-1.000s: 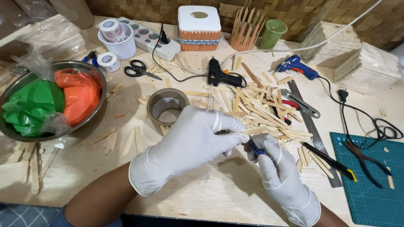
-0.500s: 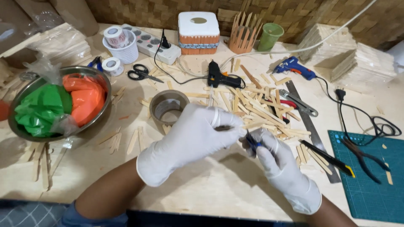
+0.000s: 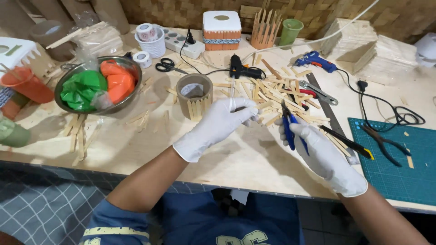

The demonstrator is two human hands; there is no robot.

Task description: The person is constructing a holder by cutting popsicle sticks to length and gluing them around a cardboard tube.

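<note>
A: What's w/ the hands?
B: Both in white gloves; right hand (image 3: 324, 156) is closed round a pair of blue-handled cutters (image 3: 290, 129), blades pointing up and away, held just above the table edge (image 3: 254, 174); left hand (image 3: 220, 122) has fingers curled together near the wooden sticks (image 3: 272, 97); a thin stick seems pinched at the fingertips, but can't tell for sure

A: Hands touching?
B: No, apart; cutters sit between them, closer to the right one

A: What's around?
B: Just beyond the left hand, a cardboard ring clad w/ upright sticks (image 3: 194, 95); behind the pile a black glue gun (image 3: 238, 68), a blue glue gun (image 3: 313, 61) further right; metal bowl (image 3: 97, 86) w/ green and orange plastic bags at far left, scissors (image 3: 168, 66) near it

A: Right side?
B: Green cutting mat (image 3: 399, 172) w/ black pliers (image 3: 383, 143) lying on it; a steel ruler (image 3: 327, 111) and a yellow-tipped knife (image 3: 347, 143) between mat and stick pile; at the back a white-and-orange box (image 3: 221, 29) and a green cup (image 3: 289, 31)
</note>
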